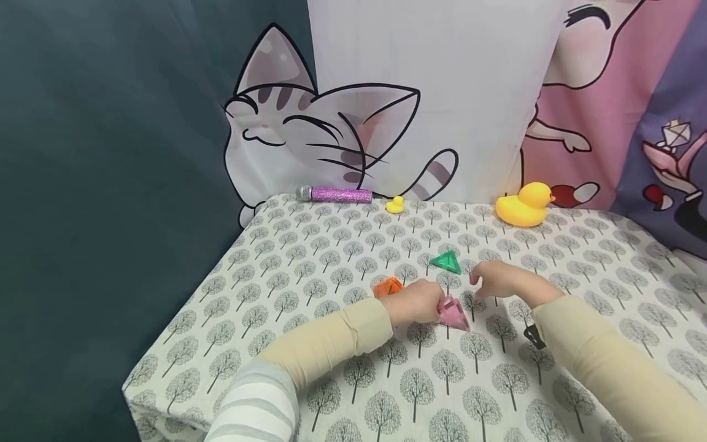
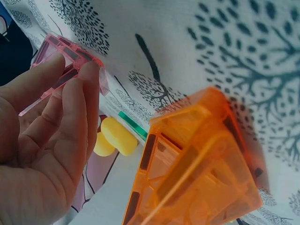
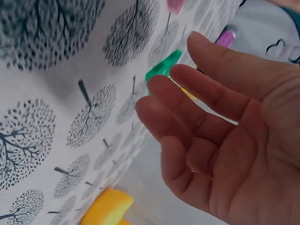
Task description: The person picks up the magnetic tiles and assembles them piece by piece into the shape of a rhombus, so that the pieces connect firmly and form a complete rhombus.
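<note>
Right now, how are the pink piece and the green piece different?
The left hand pinches the pink piece; no hand touches the green piece. The pink piece is nearer the head camera; the green piece sits farther back. Both show triangle shapes.

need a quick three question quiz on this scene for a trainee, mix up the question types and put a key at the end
1. Which hand holds the pink piece?
2. True or false: the right hand holds nothing.
3. Fill in the blank: in the head view, the small duck sits between the microphone and the ____.

Key: 1. left hand; 2. true; 3. large duck.
</note>
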Demonstrator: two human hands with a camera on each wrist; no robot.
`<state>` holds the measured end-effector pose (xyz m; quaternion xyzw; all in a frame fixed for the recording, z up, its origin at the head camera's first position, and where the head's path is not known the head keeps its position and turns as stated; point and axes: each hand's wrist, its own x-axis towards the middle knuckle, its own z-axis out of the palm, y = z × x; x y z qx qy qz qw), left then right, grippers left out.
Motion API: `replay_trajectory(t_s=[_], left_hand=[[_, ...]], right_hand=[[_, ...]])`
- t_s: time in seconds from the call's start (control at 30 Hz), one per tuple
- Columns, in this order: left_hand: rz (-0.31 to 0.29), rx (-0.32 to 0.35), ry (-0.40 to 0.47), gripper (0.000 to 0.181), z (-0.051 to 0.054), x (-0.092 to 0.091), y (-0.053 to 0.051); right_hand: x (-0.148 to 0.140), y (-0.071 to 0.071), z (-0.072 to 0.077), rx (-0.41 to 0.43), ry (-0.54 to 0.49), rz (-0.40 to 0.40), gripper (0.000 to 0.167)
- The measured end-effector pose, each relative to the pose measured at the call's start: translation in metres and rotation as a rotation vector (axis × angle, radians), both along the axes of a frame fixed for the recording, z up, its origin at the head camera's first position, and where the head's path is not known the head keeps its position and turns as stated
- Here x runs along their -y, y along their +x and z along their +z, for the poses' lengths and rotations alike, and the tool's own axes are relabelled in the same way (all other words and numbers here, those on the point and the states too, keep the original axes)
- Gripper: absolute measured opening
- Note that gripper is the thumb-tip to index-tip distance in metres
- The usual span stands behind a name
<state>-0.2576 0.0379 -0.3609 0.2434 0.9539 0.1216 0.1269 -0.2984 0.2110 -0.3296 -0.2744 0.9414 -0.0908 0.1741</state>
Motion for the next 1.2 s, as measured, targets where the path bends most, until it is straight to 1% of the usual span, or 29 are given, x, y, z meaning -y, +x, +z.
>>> replay_trajectory(t_s=[0.1, 0.23, 0.3, 0.37, 0.5, 0.57, 0.67, 0.77, 0.87, 0.93, 1.0, 1.13, 1.2], left_hand=[[-0.001, -0.003, -0.007, 0.012, -0.002, 0.001, 0.000], [-0.014, -0.020, -0.021, 0.015, -0.006, 0.002, 0.000], [-0.025, -0.033, -0.027, 0.016, -0.007, 0.003, 0.000], [-0.035, -0.048, -0.028, 0.016, -0.008, 0.003, 0.000], [-0.037, -0.059, -0.021, 0.014, -0.009, 0.004, -0.001], [-0.040, -0.058, -0.020, 0.015, -0.009, 0.004, -0.001], [-0.052, -0.053, -0.016, 0.016, -0.009, 0.003, -0.001], [-0.068, -0.058, -0.016, 0.017, -0.008, 0.002, -0.001], [-0.081, -0.074, -0.033, 0.016, -0.008, 0.001, -0.002], [-0.086, -0.081, -0.048, 0.016, -0.008, 0.000, -0.003], [-0.085, -0.079, -0.058, 0.015, -0.008, -0.001, -0.004], [-0.067, -0.065, -0.069, 0.014, -0.006, -0.002, -0.005], [-0.059, -0.061, -0.072, 0.013, -0.005, -0.002, -0.006]], right_hand=[[0.000, -0.014, -0.005, -0.028, -0.019, -0.018, 0.027], [0.004, -0.032, -0.013, -0.032, -0.031, -0.048, 0.031], [0.009, -0.039, -0.017, -0.034, -0.028, -0.067, 0.033], [0.015, -0.044, -0.019, -0.036, -0.016, -0.100, 0.031], [0.026, -0.054, -0.025, -0.052, 0.007, -0.178, 0.028], [0.029, -0.058, -0.029, -0.060, 0.011, -0.205, 0.030], [0.030, -0.064, -0.033, -0.075, 0.012, -0.219, 0.037], [0.031, -0.069, -0.036, -0.053, 0.012, -0.239, 0.042], [0.032, -0.072, -0.038, -0.015, 0.020, -0.260, 0.043], [0.032, -0.074, -0.039, -0.008, 0.023, -0.267, 0.043], [0.031, -0.076, -0.039, -0.003, 0.030, -0.275, 0.042], [0.031, -0.077, -0.037, -0.011, 0.025, -0.258, 0.040], [0.032, -0.076, -0.035, -0.020, 0.026, -0.261, 0.043]])
